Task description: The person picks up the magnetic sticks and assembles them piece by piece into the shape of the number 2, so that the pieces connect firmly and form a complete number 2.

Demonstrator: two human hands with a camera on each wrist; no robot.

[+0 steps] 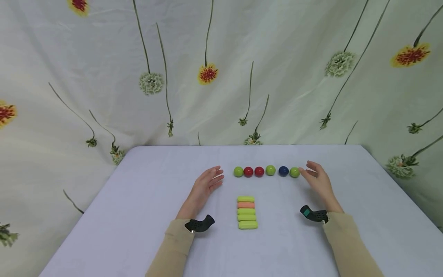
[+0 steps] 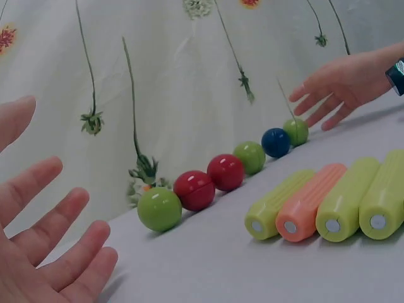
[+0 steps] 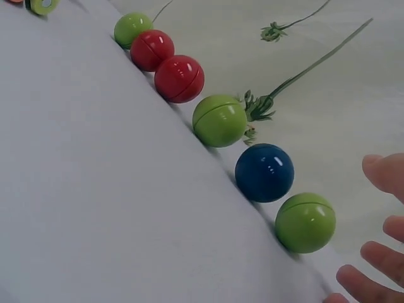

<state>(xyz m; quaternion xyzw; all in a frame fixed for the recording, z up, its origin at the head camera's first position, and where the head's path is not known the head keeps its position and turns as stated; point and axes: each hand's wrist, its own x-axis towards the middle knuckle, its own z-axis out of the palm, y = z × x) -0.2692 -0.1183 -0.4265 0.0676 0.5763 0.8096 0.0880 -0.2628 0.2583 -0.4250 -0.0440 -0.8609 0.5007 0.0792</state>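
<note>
A row of glossy balls lies across the table: a green ball point(image 1: 238, 171) at the left end, two red balls point(image 2: 194, 190), a green ball point(image 3: 219, 120), a dark blue ball point(image 3: 264, 173) and a green ball point(image 1: 294, 172) at the right end. My left hand point(image 1: 207, 182) is just left of the row, its fingers apart and holding nothing. At the other end my right hand point(image 1: 317, 180) has its fingers spread beside the last green ball. Nearer me lies a stack of ridged yellow-green rods point(image 1: 246, 217) with one orange rod point(image 1: 245, 205) among them, silvery discs in their ends.
A white cloth covers the table point(image 1: 145, 184). Behind it hangs a pale curtain point(image 1: 290, 100) printed with flowers, close past the table's back edge. Black wrist devices point(image 1: 202, 224) sit at both sleeves.
</note>
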